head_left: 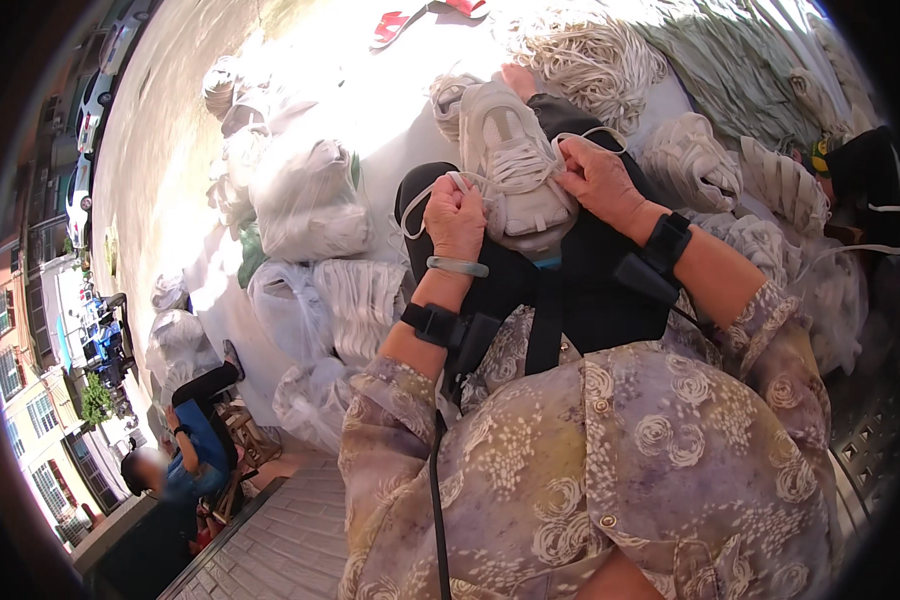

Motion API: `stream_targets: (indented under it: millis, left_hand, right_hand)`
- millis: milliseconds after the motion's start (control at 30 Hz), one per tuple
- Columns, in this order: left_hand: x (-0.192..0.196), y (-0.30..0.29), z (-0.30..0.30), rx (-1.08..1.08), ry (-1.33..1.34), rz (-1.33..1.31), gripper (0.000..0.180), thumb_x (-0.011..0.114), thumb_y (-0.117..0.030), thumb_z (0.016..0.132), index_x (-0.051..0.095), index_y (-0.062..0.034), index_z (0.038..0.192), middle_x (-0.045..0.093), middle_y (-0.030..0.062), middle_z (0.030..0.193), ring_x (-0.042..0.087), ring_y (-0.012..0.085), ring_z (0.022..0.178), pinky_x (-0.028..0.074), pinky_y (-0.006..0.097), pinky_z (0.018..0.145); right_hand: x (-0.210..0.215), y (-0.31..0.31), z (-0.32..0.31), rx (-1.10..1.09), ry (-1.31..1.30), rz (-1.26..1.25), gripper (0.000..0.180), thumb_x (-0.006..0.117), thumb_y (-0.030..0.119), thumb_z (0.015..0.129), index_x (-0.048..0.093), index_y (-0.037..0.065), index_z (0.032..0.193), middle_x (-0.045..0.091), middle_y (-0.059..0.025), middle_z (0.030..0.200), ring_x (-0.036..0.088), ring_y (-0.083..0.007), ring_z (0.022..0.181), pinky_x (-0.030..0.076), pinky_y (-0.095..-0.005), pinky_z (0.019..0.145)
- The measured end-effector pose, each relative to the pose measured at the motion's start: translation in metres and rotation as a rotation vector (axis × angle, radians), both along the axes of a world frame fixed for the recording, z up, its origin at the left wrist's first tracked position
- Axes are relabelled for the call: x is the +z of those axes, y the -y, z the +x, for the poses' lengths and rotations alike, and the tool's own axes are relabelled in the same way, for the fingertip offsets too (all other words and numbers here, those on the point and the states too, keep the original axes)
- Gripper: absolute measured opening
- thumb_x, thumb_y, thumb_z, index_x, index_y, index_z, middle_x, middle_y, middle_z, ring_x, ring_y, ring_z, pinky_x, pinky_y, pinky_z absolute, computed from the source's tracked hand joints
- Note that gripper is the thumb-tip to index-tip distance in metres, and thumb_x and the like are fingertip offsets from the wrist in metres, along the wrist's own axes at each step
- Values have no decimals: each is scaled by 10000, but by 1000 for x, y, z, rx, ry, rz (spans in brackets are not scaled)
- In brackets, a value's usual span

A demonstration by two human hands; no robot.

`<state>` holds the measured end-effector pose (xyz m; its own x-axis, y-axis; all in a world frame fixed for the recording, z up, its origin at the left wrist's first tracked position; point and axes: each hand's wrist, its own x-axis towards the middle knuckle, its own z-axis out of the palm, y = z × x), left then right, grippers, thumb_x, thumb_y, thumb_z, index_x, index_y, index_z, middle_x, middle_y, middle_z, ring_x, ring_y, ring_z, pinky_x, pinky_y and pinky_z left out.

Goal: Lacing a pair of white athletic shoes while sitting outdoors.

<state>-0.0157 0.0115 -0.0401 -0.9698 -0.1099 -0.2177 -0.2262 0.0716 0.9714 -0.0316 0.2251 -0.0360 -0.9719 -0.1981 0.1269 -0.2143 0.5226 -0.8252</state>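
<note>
A white lace-up sneaker (532,215) rests between my knees, its toe pointing toward me. White laces (515,178) run across its tongue, and loose ends loop out on both sides. My left hand (455,217), left of the shoe, is closed in a pinch on a lace. Opposite it, my right hand (603,183) pinches the lace at the shoe's right side. Both hands are at about the same height over the shoe. Behind it, part of another pale shoe (450,105) shows.
A heap of loose white laces (595,70) lies beyond my right hand. More pale sneakers (692,160) sit at the right. Filled plastic bags (310,205) stand at the left. Red-and-white sandals (395,28) lie far ahead. A person in blue (195,460) sits at lower left.
</note>
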Motion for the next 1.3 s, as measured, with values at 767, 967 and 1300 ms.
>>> stream_targets:
  millis: [767, 967, 1300]
  left_hand:
    - [31, -8, 19, -243, -415, -842, 417, 711, -194, 695, 474, -22, 992, 556, 79, 711, 560, 211, 645, 443, 303, 584]
    - [16, -3, 26, -329, -443, -934, 339, 652, -201, 744, 528, -10, 994, 568, 137, 731, 576, 310, 669, 461, 361, 602]
    - [3, -3, 17, -241, -447, -754, 157, 521, -130, 825, 595, -11, 896, 600, 184, 754, 605, 334, 707, 469, 368, 623]
  right_hand:
    - [21, 1, 12, 31, 28, -123, 110, 570, 138, 782, 579, 31, 758, 563, -121, 628, 576, -267, 617, 444, -331, 581]
    - [21, 36, 14, 249, 31, -75, 117, 539, 129, 747, 600, 32, 771, 600, -136, 748, 592, -301, 746, 457, -374, 669]
    - [12, 60, 5, 244, -59, 293, 139, 580, 183, 732, 576, 45, 749, 603, -128, 775, 591, -315, 769, 462, -393, 675]
